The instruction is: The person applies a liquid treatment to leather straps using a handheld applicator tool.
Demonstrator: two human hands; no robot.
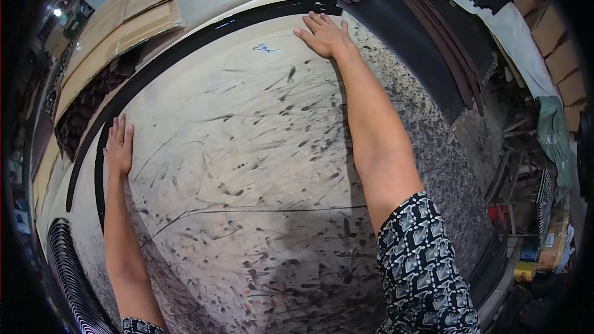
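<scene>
Black strip point(204, 32) on stained table point(247, 148); L hand point(119, 146) & R hand point(322, 34) lie flat, open, beside it.

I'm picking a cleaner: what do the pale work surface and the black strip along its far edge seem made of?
The work surface looks like painted or laminated board, matt and worn: a pale face full of black scuffs and smears. The black strip looks like rubber or a similar flexible sheet, faintly glossy: thin, flat, with glints of light. Neither is certain.
</scene>
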